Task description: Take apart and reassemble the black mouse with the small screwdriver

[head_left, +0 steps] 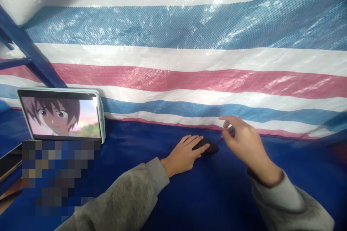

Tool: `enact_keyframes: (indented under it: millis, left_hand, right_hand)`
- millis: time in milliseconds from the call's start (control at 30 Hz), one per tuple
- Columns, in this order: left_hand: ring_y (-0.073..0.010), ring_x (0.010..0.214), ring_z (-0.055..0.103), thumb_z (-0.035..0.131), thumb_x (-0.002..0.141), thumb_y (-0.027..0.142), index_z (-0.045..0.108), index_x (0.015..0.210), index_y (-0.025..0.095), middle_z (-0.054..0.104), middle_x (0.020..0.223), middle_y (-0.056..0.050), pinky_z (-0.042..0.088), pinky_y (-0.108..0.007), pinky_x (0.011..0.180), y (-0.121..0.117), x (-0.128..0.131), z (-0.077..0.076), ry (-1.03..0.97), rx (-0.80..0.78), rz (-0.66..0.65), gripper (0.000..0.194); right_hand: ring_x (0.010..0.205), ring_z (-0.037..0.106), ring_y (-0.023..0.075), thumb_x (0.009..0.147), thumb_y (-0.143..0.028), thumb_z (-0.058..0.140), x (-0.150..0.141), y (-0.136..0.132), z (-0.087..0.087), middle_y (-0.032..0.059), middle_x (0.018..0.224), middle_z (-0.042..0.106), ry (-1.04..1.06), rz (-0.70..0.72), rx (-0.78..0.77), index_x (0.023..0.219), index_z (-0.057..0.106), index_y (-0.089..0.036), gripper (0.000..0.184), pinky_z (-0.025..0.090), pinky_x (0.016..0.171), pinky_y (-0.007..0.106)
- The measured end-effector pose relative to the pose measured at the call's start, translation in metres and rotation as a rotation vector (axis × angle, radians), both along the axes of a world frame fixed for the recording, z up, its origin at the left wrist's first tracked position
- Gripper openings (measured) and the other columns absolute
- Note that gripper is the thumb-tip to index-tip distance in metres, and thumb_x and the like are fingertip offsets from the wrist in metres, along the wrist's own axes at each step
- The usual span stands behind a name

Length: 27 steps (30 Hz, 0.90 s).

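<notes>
A black computer mouse point(212, 147) lies on the dark blue surface. My left hand point(187, 153) rests over its left end, fingers and thumb holding it down. To the right and slightly higher, my right hand point(242, 142) is bent, with thumb and fingers closed in a pinch around a small, slim dark tool point(231, 130). A bit of red point(222, 138) shows near the thumb, close to the mouse's right end. The hand hides most of this tool, so its exact kind cannot be made out.
A phone or tablet point(61, 115) in a pale case stands at the left, playing a cartoon. Beside it lies a dark phone-like device point(11, 160); a blurred patch point(58, 173) covers the area next to it. Striped plastic sheeting point(173, 25) hangs behind, with a blue frame point(40, 57) at left.
</notes>
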<state>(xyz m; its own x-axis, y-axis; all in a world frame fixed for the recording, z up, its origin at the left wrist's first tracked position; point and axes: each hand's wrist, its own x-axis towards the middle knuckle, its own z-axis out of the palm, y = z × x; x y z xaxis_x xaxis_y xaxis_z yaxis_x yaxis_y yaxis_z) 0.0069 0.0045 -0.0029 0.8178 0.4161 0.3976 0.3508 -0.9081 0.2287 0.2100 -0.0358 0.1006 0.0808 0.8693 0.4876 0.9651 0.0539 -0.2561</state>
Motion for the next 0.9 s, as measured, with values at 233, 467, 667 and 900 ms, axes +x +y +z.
enact_keyframes:
  millis: [233, 467, 667, 900]
  left_hand:
    - [-0.0245, 0.141, 0.038, 0.049, 0.099, 0.021, 0.041, 0.145, 0.024, 0.042, 0.15, -0.013, 0.031, -0.046, 0.115, 0.0005, -0.0002, -0.001, -0.004, 0.006, 0.0, 0.046]
    - [-0.0242, 0.141, 0.037, 0.049, 0.099, 0.022, 0.04, 0.145, 0.024, 0.04, 0.152, -0.012, 0.031, -0.046, 0.116, 0.0006, 0.0, -0.0011, 0.01, 0.002, 0.0, 0.047]
    - [-0.0245, 0.14, 0.038, 0.048, 0.099, 0.021, 0.041, 0.144, 0.025, 0.042, 0.15, -0.012, 0.032, -0.047, 0.115, 0.0005, -0.0001, -0.0002, -0.01, -0.001, 0.0, 0.046]
    - [-0.0253, 0.14, 0.04, 0.049, 0.099, 0.021, 0.041, 0.144, 0.024, 0.042, 0.15, -0.013, 0.033, -0.047, 0.114, -0.0005, -0.0004, 0.0006, -0.002, 0.004, -0.001, 0.046]
  right_hand:
    - [0.067, 0.064, 0.0189, 0.088, -0.023, 0.045, -0.0015, 0.0005, -0.0008, 0.0048, 0.09, 0.07, 0.004, 0.047, -0.024, 0.11, 0.065, -0.02, 0.03, 0.045, 0.064, 0.032]
    - [0.065, 0.065, 0.019, 0.089, -0.026, 0.048, -0.001, 0.0009, -0.0005, 0.0034, 0.083, 0.07, 0.033, 0.036, -0.034, 0.11, 0.066, -0.02, 0.029, 0.046, 0.065, 0.032]
    - [0.064, 0.063, 0.0182, 0.082, -0.017, 0.049, -0.0018, 0.0005, 0.0001, 0.0028, 0.092, 0.07, -0.028, 0.013, 0.006, 0.109, 0.066, -0.022, 0.031, 0.042, 0.059, 0.031]
    - [0.064, 0.063, 0.0187, 0.09, -0.026, 0.048, -0.0027, 0.0006, -0.0006, 0.0038, 0.088, 0.07, -0.013, 0.018, -0.009, 0.11, 0.066, -0.02, 0.027, 0.044, 0.061, 0.031]
